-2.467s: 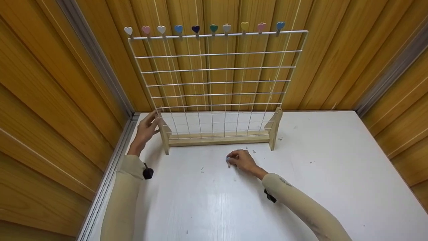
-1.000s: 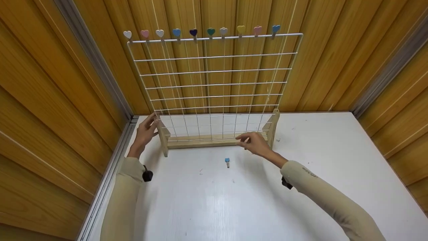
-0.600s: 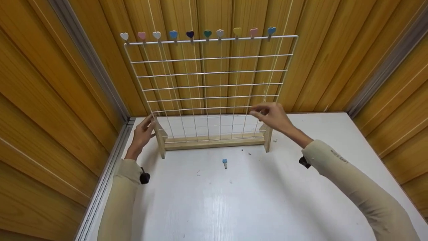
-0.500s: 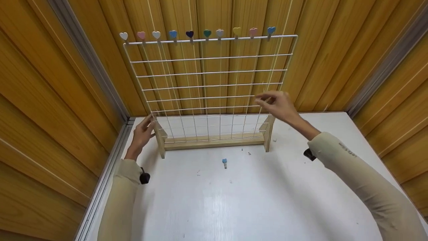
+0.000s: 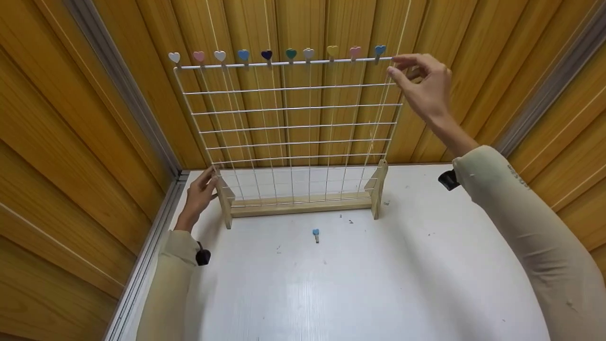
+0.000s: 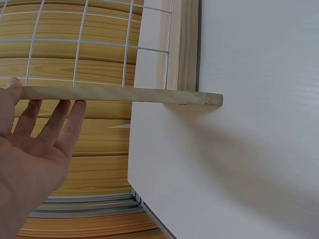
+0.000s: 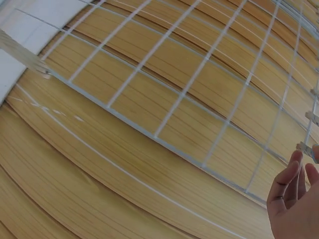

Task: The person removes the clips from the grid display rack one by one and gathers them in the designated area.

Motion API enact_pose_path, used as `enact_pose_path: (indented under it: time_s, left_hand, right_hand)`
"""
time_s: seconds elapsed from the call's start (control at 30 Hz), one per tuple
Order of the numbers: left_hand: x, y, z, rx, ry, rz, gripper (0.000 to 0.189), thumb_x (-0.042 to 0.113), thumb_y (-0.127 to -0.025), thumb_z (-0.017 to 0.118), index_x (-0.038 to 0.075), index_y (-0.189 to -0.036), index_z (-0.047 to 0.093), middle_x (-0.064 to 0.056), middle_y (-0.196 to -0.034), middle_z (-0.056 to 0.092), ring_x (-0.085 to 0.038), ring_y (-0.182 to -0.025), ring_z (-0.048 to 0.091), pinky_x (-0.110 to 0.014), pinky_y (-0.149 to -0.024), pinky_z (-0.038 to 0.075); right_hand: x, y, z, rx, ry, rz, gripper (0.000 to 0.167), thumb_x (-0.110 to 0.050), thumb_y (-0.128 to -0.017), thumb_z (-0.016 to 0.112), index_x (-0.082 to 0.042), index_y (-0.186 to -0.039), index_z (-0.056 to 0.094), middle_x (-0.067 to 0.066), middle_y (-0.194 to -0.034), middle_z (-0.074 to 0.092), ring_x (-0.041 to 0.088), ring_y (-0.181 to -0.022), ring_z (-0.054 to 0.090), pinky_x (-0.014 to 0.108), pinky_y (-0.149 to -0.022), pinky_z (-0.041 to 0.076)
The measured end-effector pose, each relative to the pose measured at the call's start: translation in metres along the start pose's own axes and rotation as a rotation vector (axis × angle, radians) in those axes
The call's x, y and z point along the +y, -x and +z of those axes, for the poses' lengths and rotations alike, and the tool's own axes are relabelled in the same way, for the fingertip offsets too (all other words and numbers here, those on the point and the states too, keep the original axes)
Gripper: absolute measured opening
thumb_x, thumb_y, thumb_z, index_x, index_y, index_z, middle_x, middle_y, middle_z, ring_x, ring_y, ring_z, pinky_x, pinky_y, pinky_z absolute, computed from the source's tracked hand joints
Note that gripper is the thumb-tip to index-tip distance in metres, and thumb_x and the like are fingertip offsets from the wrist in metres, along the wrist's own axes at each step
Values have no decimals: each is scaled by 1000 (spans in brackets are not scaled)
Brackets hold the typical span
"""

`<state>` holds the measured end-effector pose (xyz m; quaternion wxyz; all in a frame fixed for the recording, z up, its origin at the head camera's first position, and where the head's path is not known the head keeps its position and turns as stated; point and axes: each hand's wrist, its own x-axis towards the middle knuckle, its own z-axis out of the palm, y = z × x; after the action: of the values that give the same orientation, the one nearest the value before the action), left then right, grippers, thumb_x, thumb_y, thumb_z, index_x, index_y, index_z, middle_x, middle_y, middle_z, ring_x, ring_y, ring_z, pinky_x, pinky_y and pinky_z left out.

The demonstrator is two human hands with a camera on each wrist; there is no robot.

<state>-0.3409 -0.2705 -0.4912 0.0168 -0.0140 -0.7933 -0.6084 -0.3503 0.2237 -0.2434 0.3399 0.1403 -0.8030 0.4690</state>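
Note:
A white wire grid rack [image 5: 296, 110] stands upright in a wooden base at the table's back. My left hand [image 5: 201, 192] grips the rack's left wooden leg; in the left wrist view the thumb and fingers of the left hand [image 6: 40, 134] lie on opposite sides of that leg [image 6: 124, 94]. At the grid's top right corner is my right hand [image 5: 426, 87], thumb and forefinger apart near the top wire, right of a blue heart clothespin [image 5: 380, 50]. In the right wrist view its fingertips are close to a wooden clothespin [image 7: 305, 148]; contact is unclear. Another blue heart clothespin [image 5: 316, 235] lies on the table.
Several heart clothespins, including a dark blue one [image 5: 267, 55] and a yellow one [image 5: 332, 50], line the top wire. Small bits of debris [image 5: 351, 221] dot the white table [image 5: 303, 293]. Wood-panelled walls [image 5: 71, 156] enclose the back and sides.
My right hand let go of the blue clothespin on the table, then rose rightward to the grid's top corner. The left hand stays at the left leg. The view shifts slightly.

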Motion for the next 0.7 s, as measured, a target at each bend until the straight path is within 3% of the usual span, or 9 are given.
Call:
enact_pose_path:
  time_s: [0.13, 0.3, 0.5, 0.7]
  left_hand:
    - [1, -3, 1, 2, -5, 0, 54, 25, -112, 43, 19, -163, 28, -17, -169, 25, -40, -151, 34, -54, -116, 44]
    - [0, -5, 2, -2, -2, -4, 53, 27, -112, 43, 20, -163, 29, -14, -169, 24, -38, -152, 33, -54, -116, 45]
    - [-2, -4, 1, 4, -7, 2, 54, 28, -111, 43, 17, -163, 30, -14, -169, 24, -39, -153, 32, -56, -116, 44]
    - [-4, -3, 2, 0, -9, -25, 55, 30, -112, 42, 20, -164, 27, -13, -170, 22, -38, -153, 31, -55, -118, 43]
  right_hand:
    - [-4, -12, 0, -16, -58, 52, 30, -15, -94, 76, -3, -121, 70, -11, -110, 61, 0, -79, 58, 14, -79, 52]
    - [-8, -17, 4, -116, -275, 124, 38, -11, -96, 71, -6, -133, 62, 1, -123, 62, 7, -76, 67, 15, -59, 58]
    - [-9, -18, 13, -205, -508, 193, 39, -9, -102, 62, -5, -141, 58, 4, -122, 62, 12, -71, 70, 19, -59, 60]
    - [-9, -21, 21, -247, -576, 234, 33, -10, -105, 57, -8, -138, 61, 6, -119, 64, 14, -70, 70, 19, -58, 59]
